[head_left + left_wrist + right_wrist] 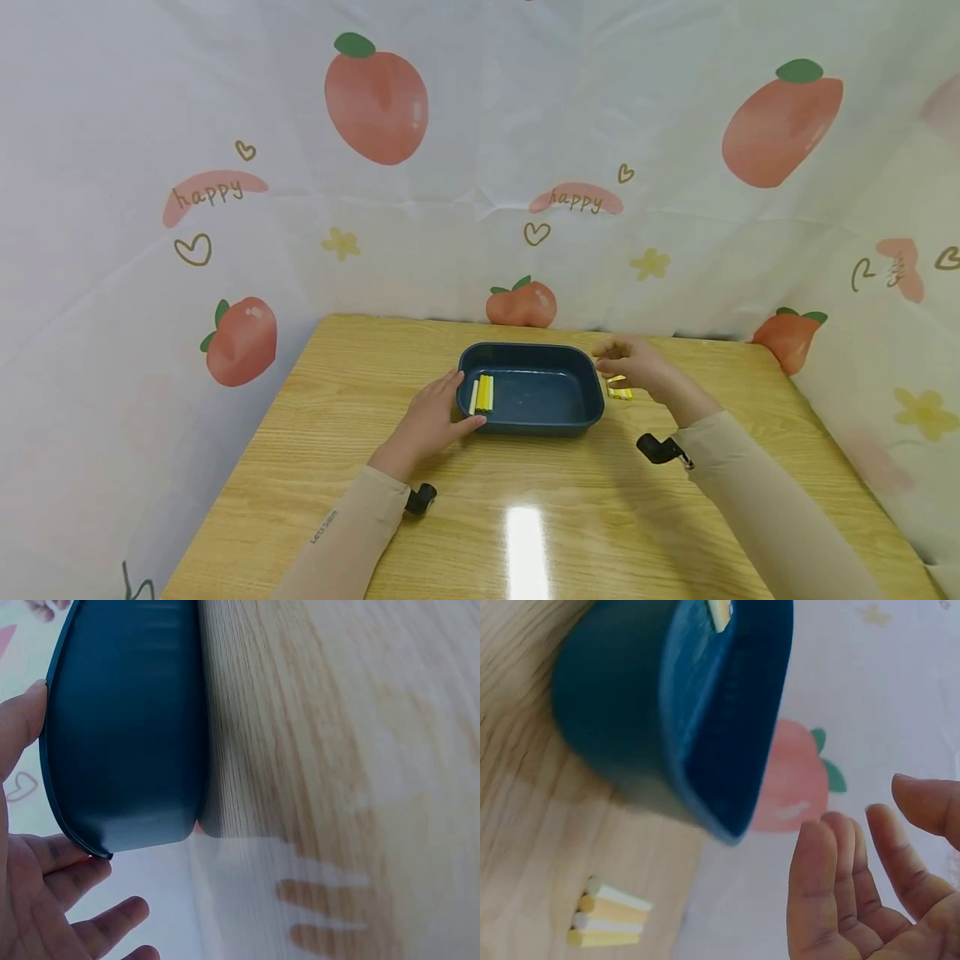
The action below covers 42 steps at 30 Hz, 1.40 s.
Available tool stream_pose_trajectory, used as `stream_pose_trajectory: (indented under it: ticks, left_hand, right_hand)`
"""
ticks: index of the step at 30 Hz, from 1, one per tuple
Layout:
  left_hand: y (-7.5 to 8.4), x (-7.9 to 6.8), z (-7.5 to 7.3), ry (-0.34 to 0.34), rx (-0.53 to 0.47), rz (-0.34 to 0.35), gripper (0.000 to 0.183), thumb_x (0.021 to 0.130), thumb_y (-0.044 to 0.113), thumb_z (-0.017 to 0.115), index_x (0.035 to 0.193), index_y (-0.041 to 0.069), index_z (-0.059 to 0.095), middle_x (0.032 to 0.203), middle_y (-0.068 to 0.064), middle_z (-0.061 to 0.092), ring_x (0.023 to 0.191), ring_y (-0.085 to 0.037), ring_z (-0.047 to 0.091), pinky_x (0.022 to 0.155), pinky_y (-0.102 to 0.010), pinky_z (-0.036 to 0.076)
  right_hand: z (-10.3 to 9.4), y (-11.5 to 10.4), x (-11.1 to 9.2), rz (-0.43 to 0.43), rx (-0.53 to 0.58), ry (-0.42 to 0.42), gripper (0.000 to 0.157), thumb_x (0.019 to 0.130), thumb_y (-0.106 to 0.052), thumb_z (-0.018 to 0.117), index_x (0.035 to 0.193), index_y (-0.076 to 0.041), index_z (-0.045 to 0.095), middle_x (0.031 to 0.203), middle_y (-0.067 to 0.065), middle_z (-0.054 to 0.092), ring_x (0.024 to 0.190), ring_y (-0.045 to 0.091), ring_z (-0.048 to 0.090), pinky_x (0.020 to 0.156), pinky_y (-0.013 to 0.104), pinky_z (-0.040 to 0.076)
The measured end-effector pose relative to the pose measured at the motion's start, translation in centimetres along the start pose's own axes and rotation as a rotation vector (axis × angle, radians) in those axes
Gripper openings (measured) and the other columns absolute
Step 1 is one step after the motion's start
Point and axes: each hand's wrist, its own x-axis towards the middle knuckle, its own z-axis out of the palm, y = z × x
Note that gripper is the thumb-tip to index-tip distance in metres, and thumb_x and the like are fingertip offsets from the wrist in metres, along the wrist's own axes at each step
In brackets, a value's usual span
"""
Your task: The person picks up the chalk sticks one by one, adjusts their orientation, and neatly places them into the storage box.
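Blue bin (pixel 543 402) sits near the table's (pixel 487 479) far edge, yellow and white sticks (pixel 484 394) at its left end. Left hand (pixel 427 421) holds the bin's near-left corner between thumb and fingers. Right hand (pixel 637 367) is empty, fingers loosely bent, just off the bin's right end, near the loose sticks (pixel 609 919) on the table. Left sleeve (pixel 337 533) lettering: can't read it reliably. Wall cloth (pixel 465 125) reads "happy" twice.
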Motion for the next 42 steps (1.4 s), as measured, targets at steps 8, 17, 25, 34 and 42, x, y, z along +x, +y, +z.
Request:
stream_pose_trajectory:
  ticks: [8,17,25,34,42]
  left_hand:
    - [0.0,0.1,0.0,-0.005,0.009,0.0,0.094,0.091,0.061,0.063,0.16,0.009,0.024,0.165,-0.01,0.022,0.149,-0.035,0.025,0.12,-0.053,0.023]
    - [0.0,0.1,0.0,0.0,0.007,-0.003,0.094,0.091,0.06,0.064,0.16,0.009,0.025,0.165,-0.01,0.023,0.149,-0.035,0.026,0.119,-0.053,0.024]
    - [0.0,0.2,0.0,-0.011,0.004,-0.008,0.094,0.091,0.06,0.064,0.16,0.009,0.024,0.165,-0.009,0.022,0.149,-0.035,0.025,0.12,-0.054,0.023]
    - [-0.1,0.2,-0.1,-0.004,0.007,-0.005,0.094,0.091,0.061,0.064,0.16,0.01,0.025,0.165,-0.009,0.022,0.149,-0.035,0.025,0.119,-0.054,0.024]
    - [-0.1,0.1,0.0,0.003,0.004,0.001,0.094,0.091,0.06,0.064,0.159,0.008,0.026,0.164,-0.011,0.024,0.148,-0.035,0.026,0.119,-0.054,0.024]
  right_hand:
    - [-1.1,2.7,0.7,-0.02,-0.026,0.048,0.041,0.104,-0.008,0.054,0.138,0.013,0.044,0.131,0.032,0.049,0.123,0.049,0.049,0.095,0.046,0.054]
    - [-1.9,5.6,1.6,0.015,-0.023,0.13,0.043,0.105,-0.007,0.05,0.141,0.014,0.04,0.142,0.038,0.041,0.128,0.05,0.046,0.099,0.05,0.051]
    - [-2.1,7.3,2.4,0.057,-0.002,0.185,0.041,0.105,-0.006,0.049,0.139,0.015,0.041,0.132,0.034,0.048,0.123,0.048,0.05,0.1,0.052,0.05]
    - [-2.4,8.4,3.6,0.116,0.005,0.227,0.043,0.104,-0.006,0.049,0.141,0.014,0.041,0.133,0.032,0.049,0.115,0.039,0.054,0.098,0.047,0.052]
    - [-2.2,9.4,3.8,0.161,-0.017,0.235,0.043,0.103,-0.005,0.048,0.141,0.016,0.04,0.137,0.035,0.045,0.114,0.039,0.055,0.092,0.042,0.055]
